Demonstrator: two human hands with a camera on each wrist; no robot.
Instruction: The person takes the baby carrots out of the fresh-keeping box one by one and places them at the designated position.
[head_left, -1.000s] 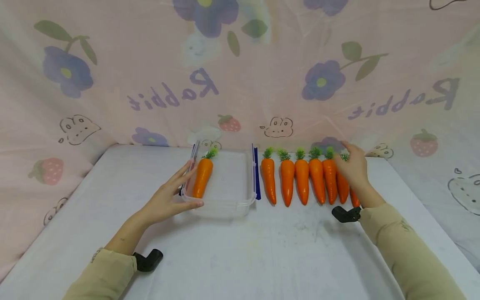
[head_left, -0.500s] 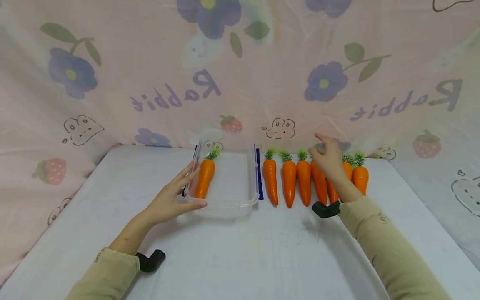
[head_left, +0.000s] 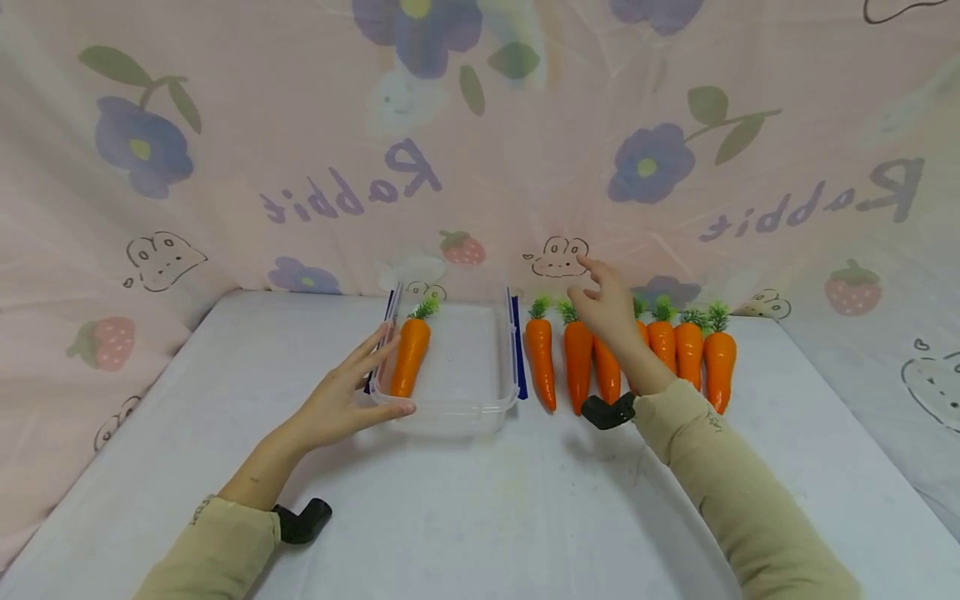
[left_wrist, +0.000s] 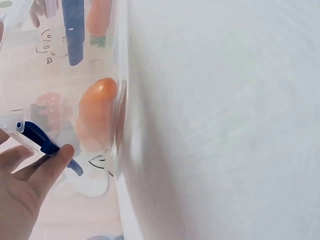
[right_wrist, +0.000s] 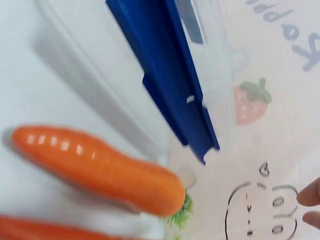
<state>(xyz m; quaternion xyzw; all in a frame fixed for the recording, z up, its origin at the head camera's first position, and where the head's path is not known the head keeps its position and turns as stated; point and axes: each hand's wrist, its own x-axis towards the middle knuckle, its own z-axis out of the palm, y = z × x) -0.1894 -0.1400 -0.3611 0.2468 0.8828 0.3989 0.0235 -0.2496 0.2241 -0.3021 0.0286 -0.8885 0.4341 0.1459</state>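
Observation:
A clear plastic box with blue side clips stands on the white table. One orange carrot with a green top lies inside, along its left wall. My left hand rests against the left side of the box, fingers spread along the wall and thumb at the front corner. In the left wrist view a fingertip touches a blue clip. To the right of the box lie several carrots in a row. My right hand hovers over that row with nothing in it, partly hiding some carrots. The carrot closest to the box lies apart from the hand.
A pink patterned cloth hangs behind the table. The row's far end is a carrot at the right. Black wrist mounts stick out from both sleeves. The box's right blue clip stands beside the row.
My right hand has moved left from the right end of the row to above its left part, uncovering the rightmost carrots. My left hand stays against the box.

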